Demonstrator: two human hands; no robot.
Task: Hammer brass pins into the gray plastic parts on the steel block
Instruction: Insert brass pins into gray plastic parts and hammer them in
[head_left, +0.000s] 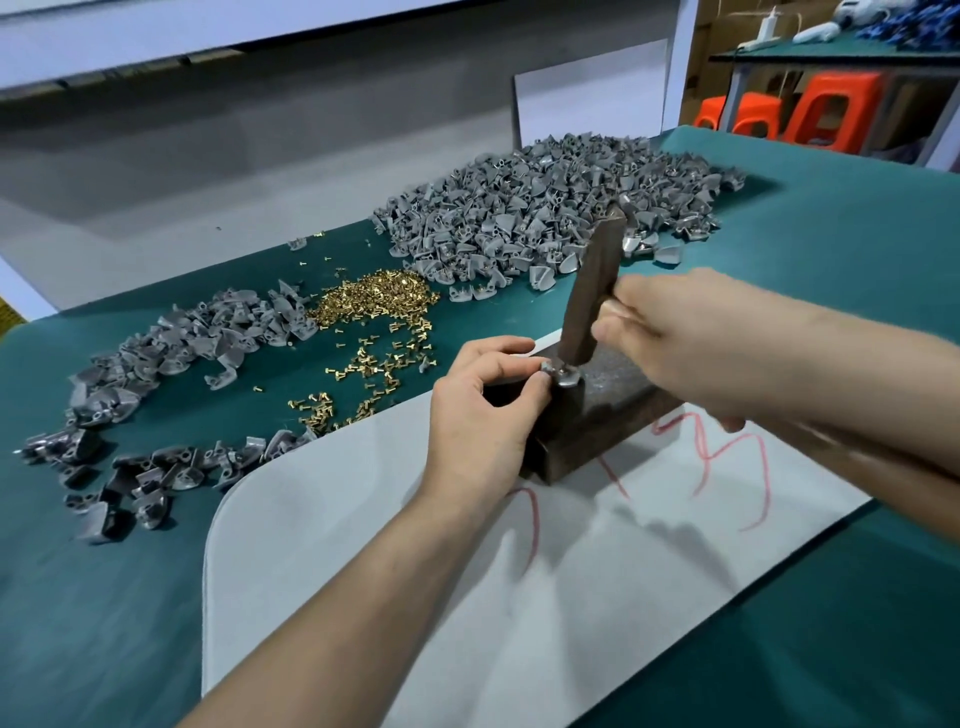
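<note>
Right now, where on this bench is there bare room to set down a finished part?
The white sheet is bare from its near left corner to the steel block. The green mat is bare along the near-left edge and right of the block. Crowded: the far strip, gray parts and brass pins.
</note>
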